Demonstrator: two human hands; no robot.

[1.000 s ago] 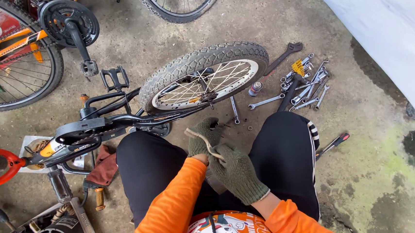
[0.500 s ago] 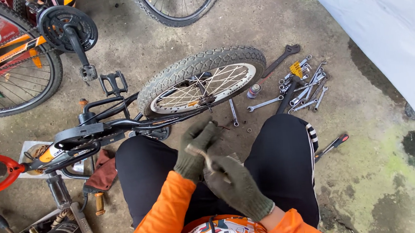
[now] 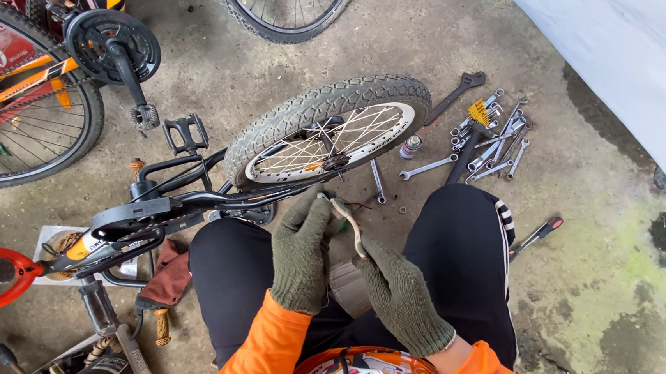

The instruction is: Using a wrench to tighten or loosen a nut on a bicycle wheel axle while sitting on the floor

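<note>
In the head view, the small bicycle [image 3: 194,208] lies on its side with its rear wheel [image 3: 329,132] mounted, spanners [image 3: 494,140] spread beside that wheel, while both gloved hands, left hand [image 3: 302,248] and right hand [image 3: 399,295], are closed round a thin curved strip [image 3: 348,219] just below the wheel, over the lap.

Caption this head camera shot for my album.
Gloved left hand and right hand hold a thin strip beside a small bike wheel.

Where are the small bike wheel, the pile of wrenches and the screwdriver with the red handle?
small bike wheel [image 3: 319,106], head view, on the tyre tread at the top.
pile of wrenches [image 3: 495,152], head view, on a wrench shaft mid-pile.
red-handled screwdriver [image 3: 543,231], head view, on its handle.
</note>
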